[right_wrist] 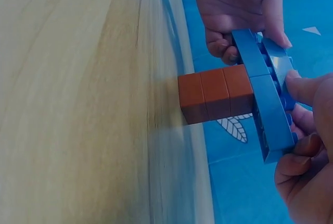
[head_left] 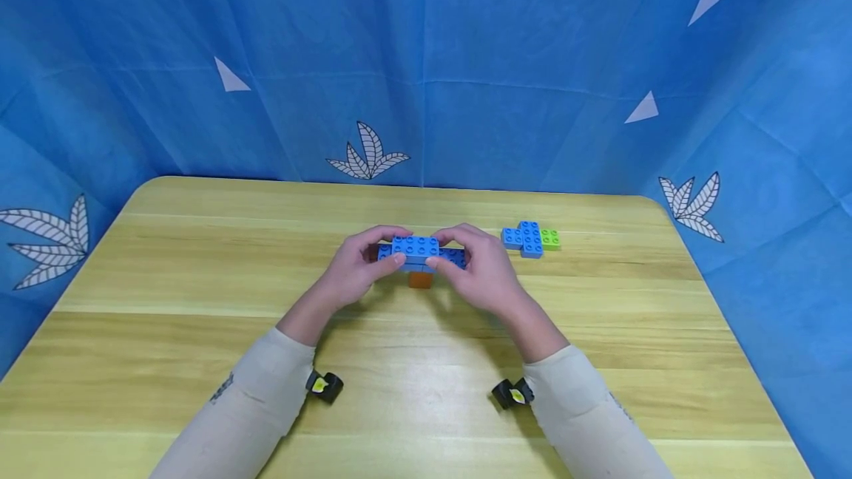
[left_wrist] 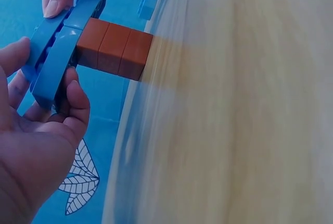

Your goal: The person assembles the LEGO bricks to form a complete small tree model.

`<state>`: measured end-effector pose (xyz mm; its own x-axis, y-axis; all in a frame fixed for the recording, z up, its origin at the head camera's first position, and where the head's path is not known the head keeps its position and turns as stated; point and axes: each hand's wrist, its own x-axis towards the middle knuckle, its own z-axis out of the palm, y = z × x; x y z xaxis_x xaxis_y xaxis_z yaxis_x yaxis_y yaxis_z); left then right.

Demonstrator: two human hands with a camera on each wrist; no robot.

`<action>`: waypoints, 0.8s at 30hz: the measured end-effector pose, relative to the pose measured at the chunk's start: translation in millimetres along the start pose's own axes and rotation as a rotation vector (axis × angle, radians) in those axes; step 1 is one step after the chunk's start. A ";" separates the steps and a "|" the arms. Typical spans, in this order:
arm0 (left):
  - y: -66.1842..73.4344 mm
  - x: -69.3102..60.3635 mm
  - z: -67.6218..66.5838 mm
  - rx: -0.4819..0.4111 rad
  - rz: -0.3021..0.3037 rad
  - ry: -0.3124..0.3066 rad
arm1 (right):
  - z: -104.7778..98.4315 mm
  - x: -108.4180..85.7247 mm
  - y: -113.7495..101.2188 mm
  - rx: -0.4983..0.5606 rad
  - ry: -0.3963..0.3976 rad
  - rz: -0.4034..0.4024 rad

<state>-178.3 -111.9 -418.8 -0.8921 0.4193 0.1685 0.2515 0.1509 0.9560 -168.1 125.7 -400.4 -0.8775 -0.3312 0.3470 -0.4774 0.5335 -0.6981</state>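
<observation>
In the head view I had the left hand (head_left: pixel 351 265) and right hand (head_left: pixel 484 269) curled, gripping a blue top brick (head_left: pixel 416 246), tabletop (head_left: pixel 413 405) stretching wide either side, its far edge behind; joined bricks (head_left: pixel 530 239) lay right. The left wrist showed an orange stack (left_wrist: pixel 114 48) standing beneath. The right wrist showed studs between the top brick and two lower blue bricks (right_wrist: pixel 273 112)

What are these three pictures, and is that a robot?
No, these are a person's bare left hand and right hand. The biggest picture comes from a camera worn on the head, looking forward and down. The other two come from cameras on the left and right wrists, so the table looks tipped sideways. Both hands grip blue bricks above a stack of three brown bricks. To their right, on the table, lie some blue and green bricks.
</observation>
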 end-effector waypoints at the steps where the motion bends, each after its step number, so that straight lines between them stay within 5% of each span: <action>1: 0.0 -0.2 -0.1 0.006 -0.005 0.001 | 0.0 0.0 0.2 -0.006 0.000 0.000; 11: -3.1 -0.2 -1.4 0.049 -0.052 0.002 | 1.9 -0.3 2.5 -0.024 0.007 -0.038; 24: -1.9 -0.8 -1.9 0.021 -0.026 0.013 | 4.1 -2.5 2.2 -0.012 0.012 -0.075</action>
<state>-178.7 -114.2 -420.3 -0.9032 0.4034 0.1468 0.2359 0.1807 0.9548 -166.8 124.6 -405.4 -0.8396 -0.3615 0.4054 -0.5424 0.5168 -0.6624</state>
